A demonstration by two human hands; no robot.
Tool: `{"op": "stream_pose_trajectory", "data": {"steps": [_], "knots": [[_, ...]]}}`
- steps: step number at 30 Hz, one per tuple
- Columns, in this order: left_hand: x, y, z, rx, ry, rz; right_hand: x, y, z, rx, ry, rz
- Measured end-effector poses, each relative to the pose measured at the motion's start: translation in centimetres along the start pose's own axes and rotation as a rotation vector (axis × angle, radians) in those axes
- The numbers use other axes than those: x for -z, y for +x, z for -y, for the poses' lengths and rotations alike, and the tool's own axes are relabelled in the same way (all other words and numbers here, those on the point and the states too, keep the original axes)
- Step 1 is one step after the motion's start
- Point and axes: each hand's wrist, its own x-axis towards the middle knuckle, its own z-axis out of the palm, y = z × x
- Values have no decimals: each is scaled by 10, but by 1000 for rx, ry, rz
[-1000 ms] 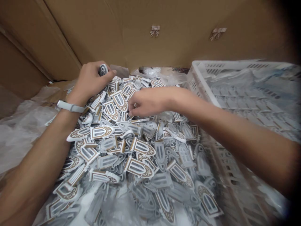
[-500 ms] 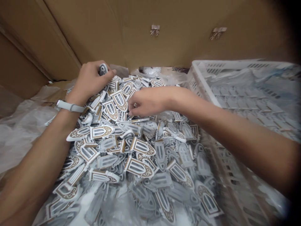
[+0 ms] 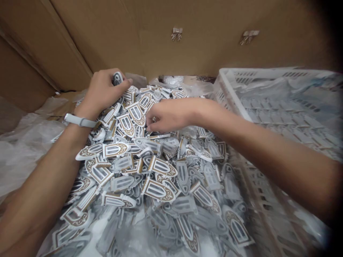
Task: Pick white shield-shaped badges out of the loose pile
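At the near edge, a blurred sheet of clear plastic film (image 3: 136,237) lies over part of a broad heap of small arched plastic window pieces (image 3: 160,167). The heap fills the middle of the scene, its pieces overlapping at every angle; some show white fronts with gold scrollwork around narrow openings, others plain grey-white backs. Crumpled translucent plastic sheeting (image 3: 21,153) lies to the left.

Farther in, the right hand (image 3: 168,116) is curled downward on the heap, thumb and fingers close together; its fingertips are partly hidden, so whether it grips a piece cannot be told. Its forearm slants in from the near right, across the side of a white slotted plastic crate (image 3: 235,98) holding rows of pale pieces (image 3: 289,117).

Beyond, at the heap's far left, the left hand (image 3: 108,89) pinches one grey-and-white rounded piece (image 3: 117,78) between thumb and fingers. Its forearm rises from the near left, with a pale wristband (image 3: 80,120) at the wrist.

Farthest stands a brown cardboard wall (image 3: 150,46) bearing two small checked bows (image 3: 177,34).
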Motion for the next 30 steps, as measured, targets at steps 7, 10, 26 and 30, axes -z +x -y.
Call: {"op": "stream_pose_trajectory", "data": {"steps": [7, 10, 26, 30], "knots": [[0, 0, -2, 15, -7, 11, 0, 0, 1, -6, -8, -12], [0, 0, -1, 12, -8, 5, 0, 0, 1, -4, -5, -16], [-1, 0, 2, -29, -1, 5, -1, 2, -1, -6, -12, -20], [-1, 0, 1, -23, 17, 0, 0, 1, -1, -13, 0, -20]]}}
